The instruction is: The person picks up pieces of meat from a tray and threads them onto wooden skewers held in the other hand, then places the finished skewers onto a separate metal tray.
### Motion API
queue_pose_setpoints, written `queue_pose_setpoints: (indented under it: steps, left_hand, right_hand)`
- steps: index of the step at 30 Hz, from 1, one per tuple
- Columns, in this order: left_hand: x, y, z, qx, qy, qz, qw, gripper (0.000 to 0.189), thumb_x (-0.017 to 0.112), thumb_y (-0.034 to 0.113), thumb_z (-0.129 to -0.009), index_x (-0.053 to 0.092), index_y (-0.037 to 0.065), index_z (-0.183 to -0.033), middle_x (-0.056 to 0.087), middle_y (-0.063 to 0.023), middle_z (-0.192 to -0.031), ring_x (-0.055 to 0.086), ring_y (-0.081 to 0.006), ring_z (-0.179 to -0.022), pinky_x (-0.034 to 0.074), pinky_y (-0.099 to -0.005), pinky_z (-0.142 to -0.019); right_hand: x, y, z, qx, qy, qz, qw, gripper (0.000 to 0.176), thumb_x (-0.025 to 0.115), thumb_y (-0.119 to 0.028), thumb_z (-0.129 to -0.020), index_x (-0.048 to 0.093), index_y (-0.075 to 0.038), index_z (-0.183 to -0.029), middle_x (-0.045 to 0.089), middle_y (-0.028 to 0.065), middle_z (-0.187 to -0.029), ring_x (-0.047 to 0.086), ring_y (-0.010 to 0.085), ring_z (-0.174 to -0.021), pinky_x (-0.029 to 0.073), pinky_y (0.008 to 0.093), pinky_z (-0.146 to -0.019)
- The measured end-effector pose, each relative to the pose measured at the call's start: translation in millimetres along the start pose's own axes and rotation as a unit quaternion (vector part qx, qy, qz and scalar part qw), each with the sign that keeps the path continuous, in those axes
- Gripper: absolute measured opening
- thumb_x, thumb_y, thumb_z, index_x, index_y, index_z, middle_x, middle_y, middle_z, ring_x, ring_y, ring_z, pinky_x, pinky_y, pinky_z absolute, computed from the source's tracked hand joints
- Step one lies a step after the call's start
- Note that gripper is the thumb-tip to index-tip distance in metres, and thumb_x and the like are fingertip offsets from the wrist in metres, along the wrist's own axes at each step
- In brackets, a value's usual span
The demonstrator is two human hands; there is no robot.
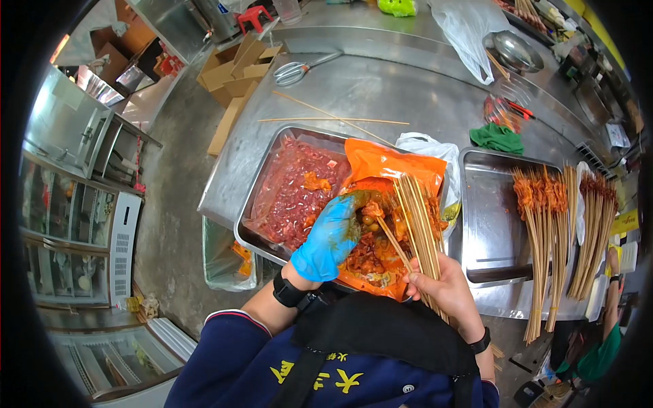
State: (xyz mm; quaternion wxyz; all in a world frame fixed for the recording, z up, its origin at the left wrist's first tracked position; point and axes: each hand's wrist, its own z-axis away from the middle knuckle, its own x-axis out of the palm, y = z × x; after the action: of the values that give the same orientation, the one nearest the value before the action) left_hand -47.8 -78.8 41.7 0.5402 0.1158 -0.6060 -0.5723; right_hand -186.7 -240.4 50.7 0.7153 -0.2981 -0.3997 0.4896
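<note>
My left hand (326, 238), in a blue glove smeared with sauce, has its fingers closed round a piece of marinated meat (373, 209) at the tip of a skewer. In my bare right hand (439, 284) is a bundle of wooden skewers (420, 228), with one skewer slanting toward the left hand. Beneath both hands lies an open orange bag (398, 163) of saucy meat. It rests in a metal tray (280, 136), beside a clear bag of red minced-looking meat (296, 187) on the left.
A second metal tray (476, 204) stands right, with loaded skewers (537, 194) across it. Loose sticks (333, 120), scissors (292, 73) and a green cloth (496, 138) lie behind. A lined bin (224, 262) is below left. Another person's arm (612, 299) shows far right.
</note>
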Motion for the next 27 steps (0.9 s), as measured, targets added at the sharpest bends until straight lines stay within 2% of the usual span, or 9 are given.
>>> queue_pose_setpoints:
  steps: [5, 7, 13, 17, 20, 23, 25, 27]
  left_hand:
    - [-13.4, -4.5, -4.0, -0.047, -0.058, 0.069, 0.995, 0.03, 0.043, 0.018, -0.089, 0.049, 0.001, -0.113, 0.058, -0.007, -0.102, 0.058, -0.0147, -0.088, 0.049, -0.0255, -0.074]
    - [-12.0, -5.5, -2.9, -0.047, -0.063, 0.081, 0.994, 0.033, 0.043, 0.02, -0.09, 0.045, 0.002, -0.117, 0.053, -0.0097, -0.11, 0.054, -0.0207, -0.098, 0.047, -0.0346, -0.083]
    - [-11.6, -16.3, -3.4, -0.045, -0.019, 0.146, 0.988, 0.028, 0.043, 0.021, -0.09, 0.05, 0.002, -0.11, 0.057, -0.0089, -0.099, 0.057, -0.0197, -0.089, 0.049, -0.0336, -0.078]
    - [-8.4, -17.6, -1.8, -0.041, -0.007, 0.174, 0.984, 0.03, 0.045, 0.022, -0.089, 0.049, 0.001, -0.111, 0.057, -0.0096, -0.101, 0.057, -0.0203, -0.089, 0.049, -0.0334, -0.077]
    - [-12.0, -18.9, -4.2, -0.049, -0.04, 0.132, 0.989, 0.033, 0.047, 0.021, -0.089, 0.047, 0.001, -0.114, 0.055, -0.0106, -0.107, 0.057, -0.0211, -0.093, 0.049, -0.0332, -0.078]
    - [-8.8, -21.1, -2.6, -0.031, -0.066, 0.162, 0.984, 0.035, 0.046, 0.022, -0.089, 0.045, 0.002, -0.117, 0.055, -0.01, -0.109, 0.056, -0.0198, -0.094, 0.048, -0.0316, -0.08]
    - [-5.7, -21.3, -3.7, 0.024, -0.058, 0.101, 0.993, 0.034, 0.042, 0.023, -0.09, 0.048, 0.003, -0.116, 0.055, -0.0064, -0.109, 0.054, -0.0146, -0.095, 0.045, -0.0274, -0.081]
    - [0.9, -13.5, -5.1, -0.003, -0.048, 0.148, 0.988, 0.033, 0.042, 0.023, -0.09, 0.047, 0.003, -0.116, 0.055, -0.0062, -0.109, 0.054, -0.0145, -0.095, 0.045, -0.0274, -0.082]
  right_hand:
    - [-0.8, 1.8, -0.8, -0.009, -0.002, 0.001, 1.0, 0.018, 0.052, 0.003, -0.082, 0.048, 0.003, -0.099, 0.06, 0.0119, -0.08, 0.058, 0.0117, -0.061, 0.048, 0.0223, -0.052]
    - [-0.9, 1.9, -1.0, -0.009, 0.0, 0.002, 1.0, 0.018, 0.052, 0.003, -0.082, 0.048, 0.003, -0.099, 0.06, 0.0118, -0.079, 0.058, 0.0116, -0.06, 0.048, 0.0222, -0.052]
    - [1.0, 1.4, 0.1, -0.006, 0.007, 0.002, 1.0, 0.017, 0.053, 0.003, -0.081, 0.049, 0.003, -0.098, 0.06, 0.0116, -0.078, 0.057, 0.0116, -0.06, 0.048, 0.0224, -0.052]
    - [0.1, 0.6, -0.2, -0.001, 0.01, -0.013, 1.0, 0.017, 0.053, 0.003, -0.081, 0.05, 0.003, -0.097, 0.06, 0.0114, -0.078, 0.057, 0.0119, -0.059, 0.048, 0.0231, -0.052]
    - [0.6, -1.8, -0.2, 0.004, 0.008, -0.009, 1.0, 0.017, 0.054, 0.002, -0.081, 0.05, 0.003, -0.097, 0.06, 0.0113, -0.078, 0.057, 0.012, -0.059, 0.048, 0.0233, -0.052]
    - [-0.2, 0.1, -2.7, 0.006, -0.001, -0.017, 1.0, 0.017, 0.054, 0.002, -0.081, 0.05, 0.003, -0.097, 0.06, 0.0115, -0.078, 0.057, 0.0122, -0.059, 0.048, 0.0235, -0.052]
    - [-2.0, -0.8, -3.2, -0.003, -0.004, -0.029, 1.0, 0.017, 0.054, 0.002, -0.08, 0.05, 0.002, -0.097, 0.06, 0.0117, -0.079, 0.057, 0.0123, -0.059, 0.048, 0.0236, -0.052]
    - [-3.2, -1.9, -2.3, 0.001, 0.007, -0.02, 1.0, 0.017, 0.054, 0.001, -0.081, 0.05, 0.002, -0.097, 0.06, 0.0122, -0.079, 0.058, 0.0124, -0.06, 0.048, 0.0236, -0.052]
